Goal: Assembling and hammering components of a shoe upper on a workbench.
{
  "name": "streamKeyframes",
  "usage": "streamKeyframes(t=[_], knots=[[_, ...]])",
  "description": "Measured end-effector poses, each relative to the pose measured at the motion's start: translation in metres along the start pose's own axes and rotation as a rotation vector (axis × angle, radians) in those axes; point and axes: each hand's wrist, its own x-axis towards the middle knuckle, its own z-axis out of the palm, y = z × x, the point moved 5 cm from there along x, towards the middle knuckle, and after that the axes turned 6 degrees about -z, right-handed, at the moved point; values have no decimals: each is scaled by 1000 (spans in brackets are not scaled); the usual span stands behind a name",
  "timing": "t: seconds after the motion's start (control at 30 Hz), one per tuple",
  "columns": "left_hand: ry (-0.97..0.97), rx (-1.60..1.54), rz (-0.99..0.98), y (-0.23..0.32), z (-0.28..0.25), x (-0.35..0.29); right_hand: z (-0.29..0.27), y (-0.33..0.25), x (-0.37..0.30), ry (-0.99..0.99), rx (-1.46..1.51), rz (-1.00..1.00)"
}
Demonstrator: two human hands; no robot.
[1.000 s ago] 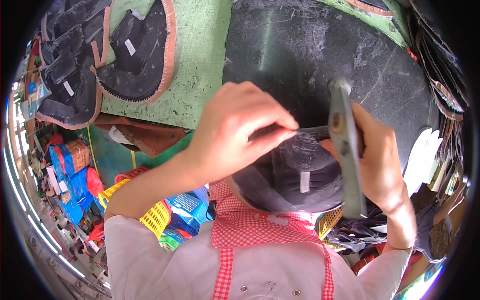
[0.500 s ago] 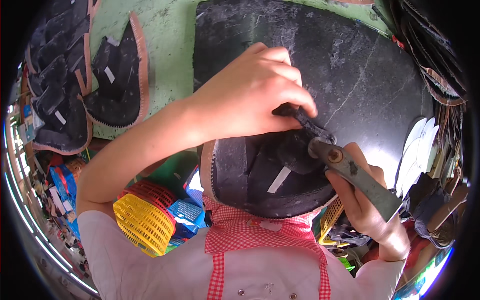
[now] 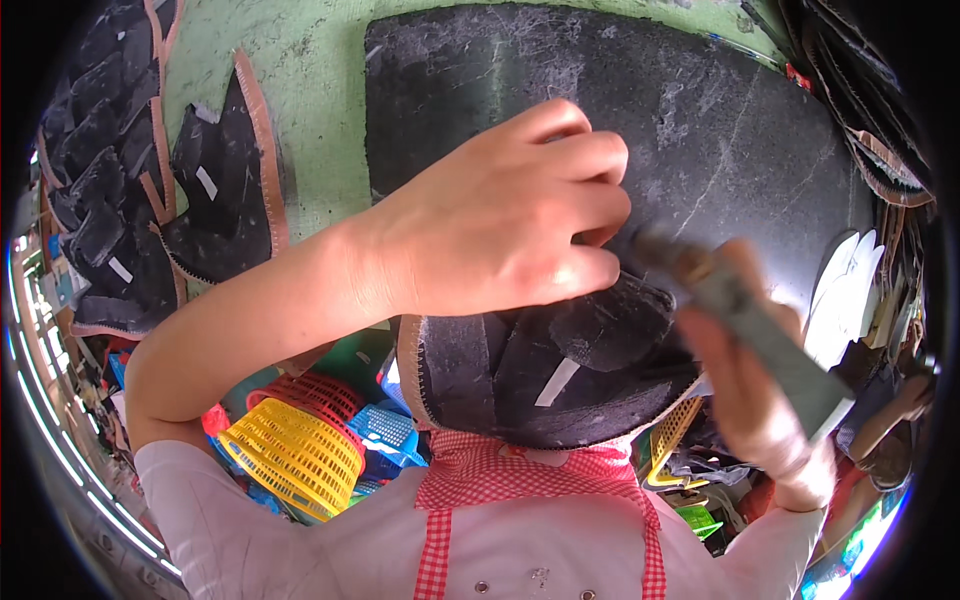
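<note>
A black shoe upper [image 3: 530, 390] with a tan, zigzag-cut edge and a white strip on it lies at the near edge of the dark slab, overhanging toward my apron. Bent over its far part, my left hand [image 3: 500, 220] is closed, its fingers against the upper; the fold they seem to pinch is mostly hidden. My right hand [image 3: 745, 370] grips a hammer by its handle, which is largely covered by the hand. The grey metal hammer head [image 3: 775, 350] is blurred by motion, its small end close to the left fingers and apart from the upper.
The dark stone slab [image 3: 700, 130] lies on a green table [image 3: 310, 110]. More black upper pieces [image 3: 215, 200] are at the left, others [image 3: 850, 90] at the far right. White flat pieces [image 3: 845, 290] stand right of the slab. Yellow baskets [image 3: 295, 450] sit below the table edge.
The hammer has moved up and right, away from the upper. My left hand has shifted slightly nearer, and the dark strip seen between its fingers is now folded down or hidden.
</note>
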Motion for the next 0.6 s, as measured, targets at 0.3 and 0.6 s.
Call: streamKeyframes(t=[0.3,0.6], knots=[[2,-77,-73,-12,-4,-6,11,0,5,-258,-91,-8],[111,38,-146,-6,-7,-22,23,5,9,-239,-6,75]])
